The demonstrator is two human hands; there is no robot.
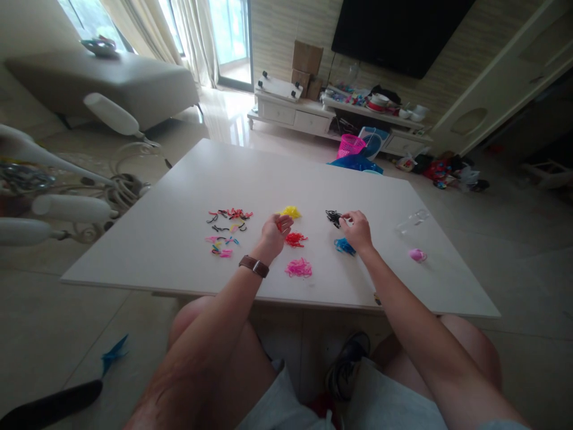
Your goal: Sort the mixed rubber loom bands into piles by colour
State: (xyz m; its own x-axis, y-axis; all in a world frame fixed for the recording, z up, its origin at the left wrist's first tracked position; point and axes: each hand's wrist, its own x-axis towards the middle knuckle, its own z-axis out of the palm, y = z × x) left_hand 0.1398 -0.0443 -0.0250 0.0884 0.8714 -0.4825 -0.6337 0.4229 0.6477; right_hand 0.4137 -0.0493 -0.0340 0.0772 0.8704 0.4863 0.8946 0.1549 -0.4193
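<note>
Small piles of coloured rubber bands lie on the white table (250, 167). My left hand (274, 236) is turned palm up, fingers curled round some red bands (280, 226), between the yellow pile (290, 212) and the red pile (295, 240). My right hand (357, 232) pinches at the right edge of the black pile (333, 218), just above the blue pile (344, 246). Closest to me lies the pink pile (299, 267). Mixed red and black bands (235, 214) and multicoloured bands (221, 246) are spread out on the left.
On the table's right are a pink round object (417, 255) and a clear plastic container (412, 222). A white lamp fixture (74, 207) stands off the left edge. Beyond the table are a pink basket (350, 146) and a TV cabinet (295, 116).
</note>
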